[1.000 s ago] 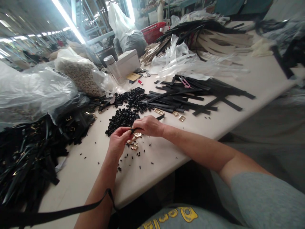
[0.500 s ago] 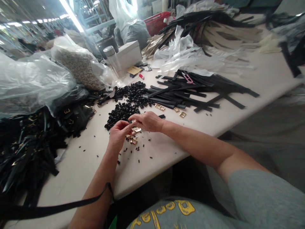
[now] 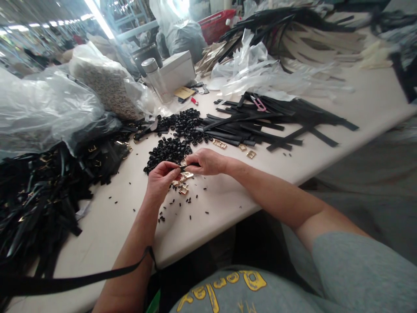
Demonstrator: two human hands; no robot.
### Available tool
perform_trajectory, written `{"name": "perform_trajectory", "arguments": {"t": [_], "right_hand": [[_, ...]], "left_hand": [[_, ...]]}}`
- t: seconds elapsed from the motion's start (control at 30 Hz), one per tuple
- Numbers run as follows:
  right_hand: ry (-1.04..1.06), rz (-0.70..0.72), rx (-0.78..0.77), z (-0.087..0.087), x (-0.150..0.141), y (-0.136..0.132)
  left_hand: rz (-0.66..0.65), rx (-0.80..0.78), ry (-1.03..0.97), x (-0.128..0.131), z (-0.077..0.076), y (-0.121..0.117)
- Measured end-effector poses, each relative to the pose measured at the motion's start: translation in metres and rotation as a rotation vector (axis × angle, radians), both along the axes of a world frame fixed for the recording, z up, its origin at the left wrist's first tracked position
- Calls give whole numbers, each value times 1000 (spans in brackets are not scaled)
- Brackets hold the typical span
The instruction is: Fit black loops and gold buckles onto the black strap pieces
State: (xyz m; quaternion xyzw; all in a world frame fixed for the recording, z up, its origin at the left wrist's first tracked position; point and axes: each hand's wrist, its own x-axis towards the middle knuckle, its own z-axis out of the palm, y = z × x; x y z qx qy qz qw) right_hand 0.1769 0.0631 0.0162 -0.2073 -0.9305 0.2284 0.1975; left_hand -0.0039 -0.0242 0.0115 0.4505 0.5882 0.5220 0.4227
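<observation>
My left hand (image 3: 160, 180) pinches one end of a short black strap (image 3: 185, 167) between thumb and fingertips. Closed on the same strap from the other side is my right hand (image 3: 210, 161), with a bit of gold metal at its fingertips that is too small to make out. Just below the hands lie several gold buckles (image 3: 184, 189) on the pale table (image 3: 228, 200). A heap of small black loops (image 3: 166, 154) sits right behind my fingers. Tiny black bits (image 3: 189, 200) are scattered in front of the buckles.
Long black strips (image 3: 247, 124) lie to the right, with pink-handled snips (image 3: 259, 103) on them. More gold buckles (image 3: 250, 154) rest nearby. Buckled black straps (image 3: 39, 195) pile up at left, below plastic bags (image 3: 48, 113). A bottle (image 3: 158, 80) and white box (image 3: 178, 69) stand behind.
The black strap now shows between my fingertips, where it could not be made out before. My right hand has turned slightly. Both hands stay near the same spot over the buckles.
</observation>
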Motion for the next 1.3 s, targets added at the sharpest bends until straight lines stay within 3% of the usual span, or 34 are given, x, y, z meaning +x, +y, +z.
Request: {"name": "perform_trajectory", "arguments": {"t": [0.13, 0.27, 0.43, 0.63, 0.93, 1.13, 1.3], "right_hand": [[-38, -135, 107, -4, 0, 6], [-23, -268, 153, -11, -2, 14], [-82, -270, 157, -15, -4, 14], [-109, -253, 156, -15, -7, 12], [-89, -259, 135, -18, -7, 12], [-2, -220, 134, -19, -8, 10], [64, -160, 130, -19, -11, 4]], "left_hand": [[-37, -30, 152, -25, 3, 0], [-109, -135, 600, -46, 11, -6], [-343, -102, 1024, -34, 14, -11], [-310, -123, 1181, -21, 12, -6], [-213, -151, 859, -26, 2, -5], [-47, -69, 159, -23, -3, 0], [184, -27, -229, -14, -3, 8]]}}
